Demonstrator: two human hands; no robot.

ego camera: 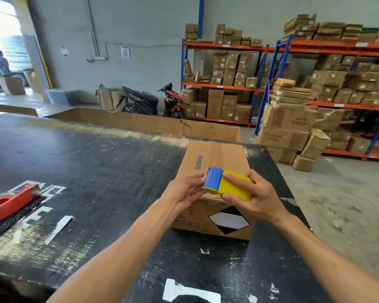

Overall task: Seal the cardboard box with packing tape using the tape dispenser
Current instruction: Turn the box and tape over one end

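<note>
A brown cardboard box (214, 158) printed "Glodway" lies on the black table (96, 171), flaps closed, with clear tape along its top seam. Above the box's near edge I hold a yellow tape dispenser (230, 185) with a blue front and a metal toothed blade. My right hand (254, 197) grips its yellow body from the right. My left hand (184, 191) pinches at the blade end, fingertips at the tape edge; whether tape is between them is unclear.
A red tape dispenser (7, 202) with a clear roll lies at the table's left edge. A large open carton (153, 124) stands behind the table. Racks (271, 49) of boxes, stacked cartons (289, 130), two motorbikes (140, 101) and a distant person (1, 62) fill the background.
</note>
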